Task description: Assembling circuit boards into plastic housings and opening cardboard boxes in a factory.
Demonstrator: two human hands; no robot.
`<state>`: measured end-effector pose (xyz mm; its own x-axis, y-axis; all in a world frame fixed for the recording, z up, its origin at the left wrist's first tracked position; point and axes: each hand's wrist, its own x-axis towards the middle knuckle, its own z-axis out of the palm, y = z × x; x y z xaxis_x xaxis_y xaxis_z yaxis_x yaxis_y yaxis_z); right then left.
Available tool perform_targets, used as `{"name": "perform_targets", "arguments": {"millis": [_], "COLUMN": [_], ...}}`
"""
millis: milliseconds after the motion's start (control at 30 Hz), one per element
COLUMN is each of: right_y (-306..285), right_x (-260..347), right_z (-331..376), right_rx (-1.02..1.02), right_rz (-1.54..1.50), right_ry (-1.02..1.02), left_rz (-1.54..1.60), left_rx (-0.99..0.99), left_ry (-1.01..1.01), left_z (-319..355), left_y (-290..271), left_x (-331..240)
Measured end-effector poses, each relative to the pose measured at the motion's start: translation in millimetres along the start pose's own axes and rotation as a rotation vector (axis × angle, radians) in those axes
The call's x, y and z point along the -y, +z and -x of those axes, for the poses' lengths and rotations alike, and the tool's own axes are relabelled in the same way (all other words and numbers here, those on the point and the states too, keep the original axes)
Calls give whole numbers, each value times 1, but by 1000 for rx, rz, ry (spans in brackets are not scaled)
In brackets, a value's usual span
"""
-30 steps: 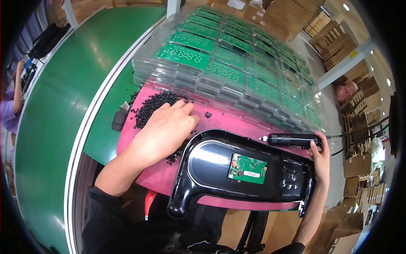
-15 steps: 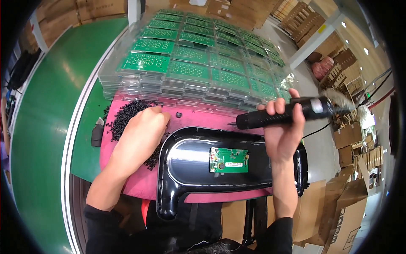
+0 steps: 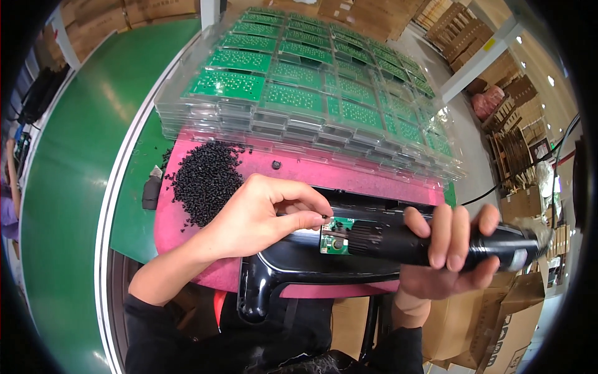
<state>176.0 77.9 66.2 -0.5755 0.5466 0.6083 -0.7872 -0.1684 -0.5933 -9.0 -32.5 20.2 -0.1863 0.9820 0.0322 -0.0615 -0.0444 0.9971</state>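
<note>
My right hand (image 3: 448, 255) is wrapped round a black electric screwdriver (image 3: 389, 244), held nearly level with its bit pointing left. Beneath its front end lies a small green circuit board (image 3: 329, 247), partly covered by the tool. The board sits inside a glossy black curved plastic housing (image 3: 299, 265). Over the board's left edge, my left hand (image 3: 255, 215) pinches a tiny black screw between thumb and forefinger, close to the screwdriver bit. A heap of small black screws (image 3: 205, 181) is spread to the left of the housing.
Stacked clear plastic trays (image 3: 293, 106) of green circuit boards stand behind the pink mat (image 3: 305, 172). A small dark round part (image 3: 276, 165) lies on that mat. A dark grey block (image 3: 151, 192) is at the left, and cardboard boxes (image 3: 467, 318) stand at the lower right.
My left hand has come from the screw heap to the board, moving right. My right hand has lowered the screwdriver over the board.
</note>
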Motion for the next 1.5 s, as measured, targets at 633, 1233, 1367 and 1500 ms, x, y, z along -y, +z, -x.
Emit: {"name": "perform_targets", "arguments": {"millis": [633, 1233, 1367, 1500], "right_y": [7, -27, -56, -68], "right_x": [11, 29, 23, 20], "right_z": [11, 12, 10, 12], "right_rx": [51, -5, -141, -152], "right_rz": [195, 454, 593, 568], "right_ry": [-114, -90, -12, 29], "left_rz": [-604, -785, -907, -1044], "left_rx": [-11, 35, 44, 148], "left_ry": [762, 635, 511, 431], "left_z": [-7, -8, -6, -7], "left_y": [11, 25, 23, 23], "left_x": [21, 25, 30, 27]}}
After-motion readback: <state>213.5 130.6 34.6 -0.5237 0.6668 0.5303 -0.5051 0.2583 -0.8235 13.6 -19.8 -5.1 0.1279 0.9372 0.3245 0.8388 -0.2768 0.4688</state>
